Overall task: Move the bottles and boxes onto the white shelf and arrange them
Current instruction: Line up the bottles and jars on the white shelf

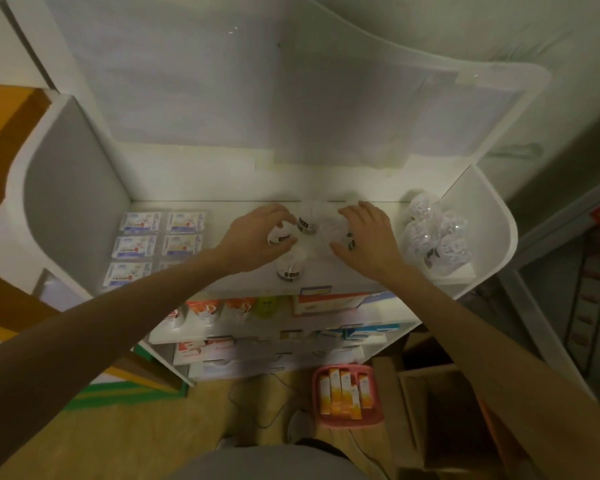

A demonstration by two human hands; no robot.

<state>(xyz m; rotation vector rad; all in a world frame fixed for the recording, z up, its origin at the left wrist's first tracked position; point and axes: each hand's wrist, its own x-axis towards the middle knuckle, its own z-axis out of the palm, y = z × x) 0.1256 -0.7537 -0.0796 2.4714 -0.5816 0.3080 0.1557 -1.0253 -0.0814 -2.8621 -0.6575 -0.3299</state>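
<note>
Bottles [307, 225], small clear ones with dark labels, are standing in a loose cluster at the middle of the top level of the white shelf [492, 233], and I am working both hands in among them. My left hand [257, 233] is curling its grip around one small bottle [278, 236], thumb and fingers closing on its sides. My right hand [366, 237] is lying half open, fingers spread over the bottles at that side; whether this grip is holding any of them I cannot tell. One more bottle [289, 268] is standing nearer me, between my wrists. Flat boxes [160, 235] are lying in rows on the left of the shelf, and wrapped bottles [433, 233] are bunching in its right corner.
</note>
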